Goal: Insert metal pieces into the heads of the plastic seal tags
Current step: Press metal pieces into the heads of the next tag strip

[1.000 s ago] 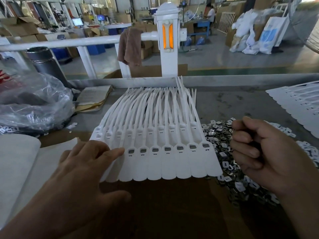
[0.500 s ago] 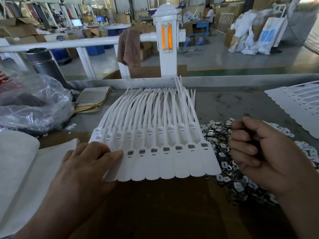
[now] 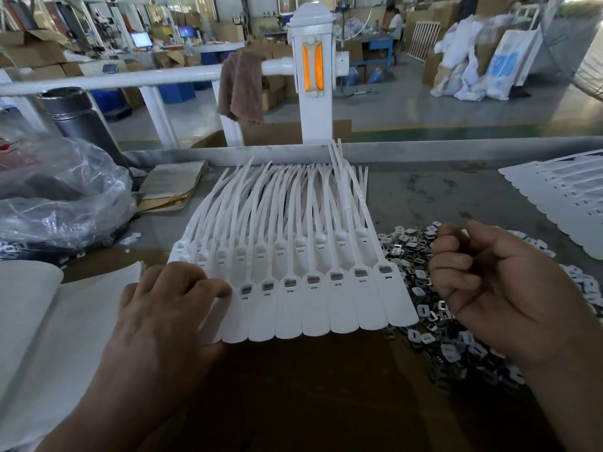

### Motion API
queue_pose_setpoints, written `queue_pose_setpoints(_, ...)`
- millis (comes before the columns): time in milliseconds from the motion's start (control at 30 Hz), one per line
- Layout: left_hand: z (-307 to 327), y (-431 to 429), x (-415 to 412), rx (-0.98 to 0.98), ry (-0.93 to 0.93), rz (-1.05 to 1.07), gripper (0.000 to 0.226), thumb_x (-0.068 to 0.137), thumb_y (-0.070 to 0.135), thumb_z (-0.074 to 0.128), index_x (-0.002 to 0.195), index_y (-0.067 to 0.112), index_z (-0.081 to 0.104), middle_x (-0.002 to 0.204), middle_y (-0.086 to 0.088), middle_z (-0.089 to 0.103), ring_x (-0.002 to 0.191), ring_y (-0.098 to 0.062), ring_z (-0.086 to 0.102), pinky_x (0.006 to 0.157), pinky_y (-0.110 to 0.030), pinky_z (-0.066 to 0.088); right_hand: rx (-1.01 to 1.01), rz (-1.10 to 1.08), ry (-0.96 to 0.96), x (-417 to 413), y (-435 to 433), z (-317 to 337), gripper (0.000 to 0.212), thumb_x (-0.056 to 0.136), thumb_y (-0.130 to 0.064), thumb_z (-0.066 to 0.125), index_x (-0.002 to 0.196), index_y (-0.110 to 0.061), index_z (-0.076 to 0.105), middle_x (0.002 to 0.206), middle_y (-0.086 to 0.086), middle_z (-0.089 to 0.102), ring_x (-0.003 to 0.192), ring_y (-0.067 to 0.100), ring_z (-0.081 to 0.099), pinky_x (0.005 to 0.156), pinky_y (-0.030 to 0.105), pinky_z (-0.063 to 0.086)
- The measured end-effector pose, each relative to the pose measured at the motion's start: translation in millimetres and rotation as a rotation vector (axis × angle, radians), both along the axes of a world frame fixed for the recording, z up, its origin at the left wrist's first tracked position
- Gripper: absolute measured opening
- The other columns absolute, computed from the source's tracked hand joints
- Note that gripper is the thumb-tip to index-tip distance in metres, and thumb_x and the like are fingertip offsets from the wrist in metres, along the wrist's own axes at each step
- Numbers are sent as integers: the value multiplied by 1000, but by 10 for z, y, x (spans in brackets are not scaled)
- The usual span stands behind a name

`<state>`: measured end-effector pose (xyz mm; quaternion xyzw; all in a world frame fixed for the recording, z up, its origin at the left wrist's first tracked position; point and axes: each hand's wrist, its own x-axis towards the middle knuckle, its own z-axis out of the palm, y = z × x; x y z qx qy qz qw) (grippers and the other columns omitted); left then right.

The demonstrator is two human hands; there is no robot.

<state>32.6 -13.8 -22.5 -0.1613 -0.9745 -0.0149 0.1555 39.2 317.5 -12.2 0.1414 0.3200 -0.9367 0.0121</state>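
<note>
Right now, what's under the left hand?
The left hand rests on the left end of the seal tags; heads beneath its fingers are covered, so inserts there can't be seen.

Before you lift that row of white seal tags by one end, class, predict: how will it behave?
Probably floppy: the tags are thin and flat, and their tails curve and splay. Likely light, since the left hand pins the row with fingers only. It may well slide when pushed, hence that hold.
</note>
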Motion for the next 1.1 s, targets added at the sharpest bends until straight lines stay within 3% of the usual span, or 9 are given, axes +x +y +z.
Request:
queue_pose_setpoints(167, -63, -95, 33, 18, -88, 34, 84, 51, 85, 50, 120, 37, 54, 115, 15, 42, 108, -11, 38, 87, -47, 45, -73, -75, -10, 10, -14, 29, 28, 77, -20, 62, 95, 3, 63, 88, 18, 69, 74, 22, 71, 57, 24, 57)
queue_pose_setpoints(267, -47, -150, 44, 165, -53, 39, 99, 49, 98, 44, 129, 40, 44, 123, 17, 40, 113, -14, 41, 89, -46, 44, -68, -73, 12, 21, -24, 59, 25, 82, -6, 55, 101, 8, 61, 101, 29, 71, 90, 36, 73, 63, 32, 61)
queue_pose_setpoints(400, 96, -71, 90, 465, 177, -24, 72, 73, 83, 48, 125, 34, 49, 117, 21, 40, 107, -9, 44, 81, -37, 40, -118, -84, 81, 35, -52, 87, 45, 75, 10, 40, 117, 9, 53, 105, 40, 66, 93, 51, 69, 65, 40, 62)
queue_pose_setpoints(467, 207, 39, 117, 560, 211, -40, 61, 79, 80, 44, 120, 36, 50, 109, 25, 39, 99, -2, 44, 73, -29, 39, -126, -76, 103, 41, -63, 106, 43, 80, 11, 40, 121, 8, 52, 105, 40, 65, 93, 52, 69, 65, 40, 62)
queue_pose_setpoints(533, 302, 204, 142, 588, 186, -70, 53, 80, 80, 38, 116, 43, 47, 104, 29, 39, 89, 4, 46, 68, -19, 36, -120, -61, 104, 40, -70, 106, 33, 94, 8, 37, 123, 8, 52, 106, 41, 65, 94, 51, 69, 66, 39, 62)
queue_pose_setpoints(667, 393, 674, 173, 497, 123, -218, 40, 83, 68, 40, 110, 40, 53, 108, 27, 43, 103, 9, 49, 63, -12, 40, -94, -26, 107, 61, -111, 121, 27, 100, 1, 40, 124, 8, 50, 105, 39, 66, 96, 49, 69, 68, 40, 62)
queue_pose_setpoints(833, 405, 1305, 24, 497, 77, -340, 33, 89, 51, 47, 110, 32, 63, 108, 18, 49, 102, -4, 50, 80, -24, 45, -95, 8, 105, 103, -128, 148, 45, 99, -27, 49, 121, 12, 51, 108, 39, 65, 97, 50, 69, 73, 50, 61)
queue_pose_setpoints(933, 401, 1597, -59, 472, 77, -379, 26, 92, 44, 49, 108, 33, 66, 112, 10, 55, 104, -8, 48, 87, -29, 43, -103, 41, 97, 96, -88, 141, 60, 99, -44, 48, 120, 12, 55, 108, 30, 67, 90, 39, 72, 72, 47, 61)
queue_pose_setpoints(1100, 358, 1867, -143, 421, 26, -329, 23, 92, 43, 51, 108, 35, 66, 117, 8, 54, 109, -13, 45, 93, -39, 43, -137, 182, 171, 95, -43, 103, 68, 96, -51, 46, 118, 11, 64, 111, 25, 63, 86, 28, 67, 95, 42, 51)
